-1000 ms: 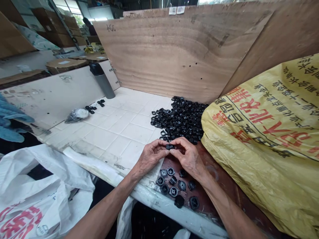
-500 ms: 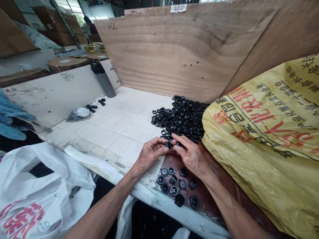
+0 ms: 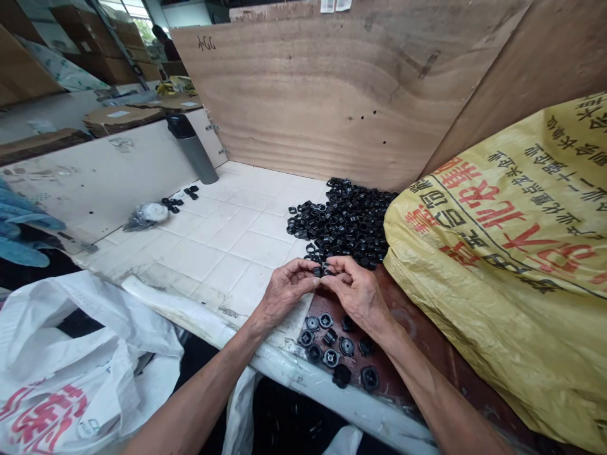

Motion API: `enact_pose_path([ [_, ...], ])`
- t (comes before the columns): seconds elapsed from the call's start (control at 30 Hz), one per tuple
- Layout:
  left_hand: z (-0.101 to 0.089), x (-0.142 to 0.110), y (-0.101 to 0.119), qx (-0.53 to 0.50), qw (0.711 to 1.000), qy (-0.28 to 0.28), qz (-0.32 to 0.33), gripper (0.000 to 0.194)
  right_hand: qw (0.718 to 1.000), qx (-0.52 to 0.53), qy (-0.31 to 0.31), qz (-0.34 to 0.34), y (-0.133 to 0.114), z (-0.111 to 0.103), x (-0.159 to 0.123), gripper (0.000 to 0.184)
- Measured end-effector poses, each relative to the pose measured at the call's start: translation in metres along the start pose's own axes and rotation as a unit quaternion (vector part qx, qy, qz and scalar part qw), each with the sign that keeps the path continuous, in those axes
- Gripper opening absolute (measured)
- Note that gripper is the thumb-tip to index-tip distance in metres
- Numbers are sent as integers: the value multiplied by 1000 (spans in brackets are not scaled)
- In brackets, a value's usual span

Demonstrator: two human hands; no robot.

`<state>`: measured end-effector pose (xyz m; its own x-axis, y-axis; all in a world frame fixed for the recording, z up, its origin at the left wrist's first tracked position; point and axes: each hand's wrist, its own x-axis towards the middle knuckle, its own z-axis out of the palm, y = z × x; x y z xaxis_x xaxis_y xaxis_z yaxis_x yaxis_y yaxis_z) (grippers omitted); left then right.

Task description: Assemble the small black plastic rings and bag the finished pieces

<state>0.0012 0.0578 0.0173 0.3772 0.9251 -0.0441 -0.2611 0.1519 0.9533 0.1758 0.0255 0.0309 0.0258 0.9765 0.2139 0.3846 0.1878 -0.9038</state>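
My left hand (image 3: 288, 287) pinches a small black plastic ring (image 3: 317, 272) between thumb and fingers. Close against it, my right hand (image 3: 355, 287) is closed on a small black part (image 3: 326, 270), mostly covered by the fingertips. Both hands meet just in front of a heap of black plastic rings (image 3: 348, 218). Below my wrists, several round black caps (image 3: 331, 358) lie scattered on a reddish-brown board (image 3: 398, 316), some showing a cross-shaped inside.
A yellow woven sack (image 3: 497, 253) borders the board on the right. A wooden panel (image 3: 332, 95) stands behind the white tiled surface (image 3: 227, 234). Farther left are a grey bottle (image 3: 196, 151), a small plastic bag (image 3: 145, 216) and a white bag (image 3: 85, 360). A person (image 3: 165, 44) is in the background.
My right hand's fingers have closed in toward the left hand, bringing the two held parts together. The view has shifted slightly.
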Motion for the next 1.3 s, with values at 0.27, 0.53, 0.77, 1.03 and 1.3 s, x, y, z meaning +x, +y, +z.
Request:
enact_pose_path([
  [0.27, 2, -1, 2, 18, 999, -11, 26, 28, 995, -48, 0, -84, -6, -4, 2, 19],
  [0.53, 5, -3, 2, 41, 998, -10, 48, 26, 998, -55, -3, -42, 4, 2, -1, 10],
  [0.77, 2, -2, -2, 80, 994, -25, 71, 22, 987, -137, 2, -82, 8, 5, -1, 22],
  [1.03, 4, -3, -1, 109, 990, -56, 71, 21, 977, -193, 16, -86, 3, 4, -4, 29],
  [1.3, 5, -3, 1, 30, 999, -29, 30, 28, 987, -113, -10, -115, 1, -2, -3, 9],
])
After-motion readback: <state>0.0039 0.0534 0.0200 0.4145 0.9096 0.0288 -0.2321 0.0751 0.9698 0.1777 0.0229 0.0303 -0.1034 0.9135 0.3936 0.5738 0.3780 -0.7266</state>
